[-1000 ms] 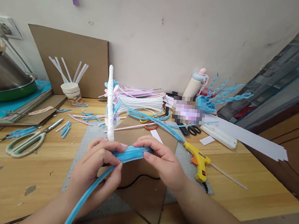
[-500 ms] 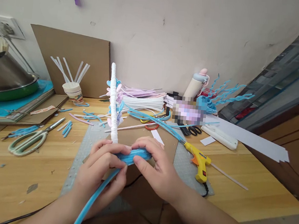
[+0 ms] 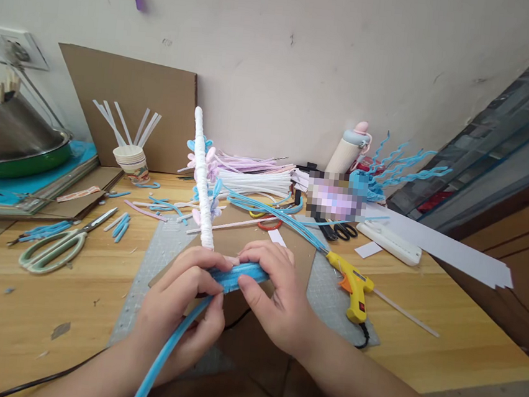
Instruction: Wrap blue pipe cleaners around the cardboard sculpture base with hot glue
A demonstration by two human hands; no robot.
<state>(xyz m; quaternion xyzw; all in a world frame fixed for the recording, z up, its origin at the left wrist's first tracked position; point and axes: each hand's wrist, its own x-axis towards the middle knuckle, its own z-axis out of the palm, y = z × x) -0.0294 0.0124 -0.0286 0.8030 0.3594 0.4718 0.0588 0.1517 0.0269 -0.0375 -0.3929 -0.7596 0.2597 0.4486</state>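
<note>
Between my hands is a bundle of blue pipe cleaners [image 3: 233, 278], held low over the middle of the table. My left hand [image 3: 184, 297] is closed on its left end, thumb and fingers pinching it. A loose blue length hangs from there toward me. My right hand [image 3: 274, 293] grips the bundle's right end, thumb in front and fingers behind. Rising behind my left hand is a white wrapped stick [image 3: 202, 180], tilted slightly, with small blue and pink fuzzy shapes along it. Its lower end is hidden behind my fingers.
Light green scissors [image 3: 58, 247] and short blue pieces [image 3: 121, 227] lie to the left. A yellow glue gun [image 3: 352, 285] rests at right on a grey cutting mat [image 3: 323, 310]. White and pink pipe cleaners [image 3: 252, 182] are piled behind. A paper cup [image 3: 132, 162] holds glue sticks.
The top of the white stick has tipped slightly left while its lower part has shifted right. Both hands keep their hold on the blue bundle, and the whole view has shifted a little.
</note>
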